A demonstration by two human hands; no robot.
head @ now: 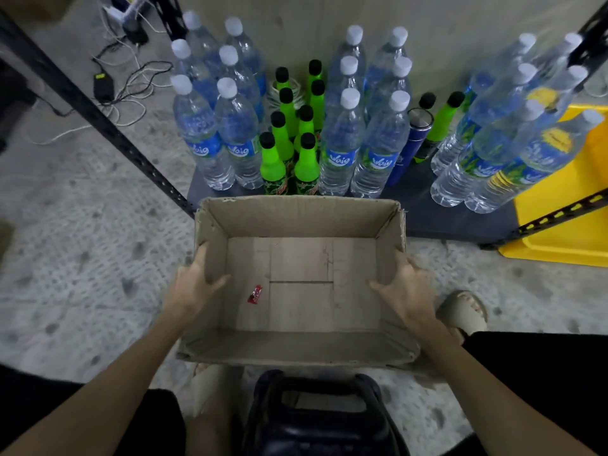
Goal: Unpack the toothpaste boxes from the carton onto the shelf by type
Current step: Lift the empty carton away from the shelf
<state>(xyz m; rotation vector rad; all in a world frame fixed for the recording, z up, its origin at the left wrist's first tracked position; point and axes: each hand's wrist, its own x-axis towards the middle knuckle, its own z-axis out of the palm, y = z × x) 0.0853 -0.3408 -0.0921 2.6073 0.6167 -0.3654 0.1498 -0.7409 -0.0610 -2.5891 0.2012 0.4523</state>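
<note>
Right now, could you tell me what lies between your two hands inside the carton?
In the head view, only the carton's bare floor and one small red wrapper, nearer the left hand than the right hand. No toothpaste boxes show.

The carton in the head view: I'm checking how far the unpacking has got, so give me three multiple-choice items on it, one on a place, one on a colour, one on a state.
1. Where does the carton sit?
A. on the floor in front of the shelf
B. on top of the bottles
C. inside the yellow bin

2. What colour is the small wrapper in the carton?
A. blue
B. red
C. green

3. What are the hands doing?
A. hanging idle
B. lifting a bottle
C. gripping the carton's side walls

Answers:
1 A, it stands on the floor before the shelf board.
2 B, the wrapper is red.
3 C, the left hand and right hand each clasp a wall.
</note>
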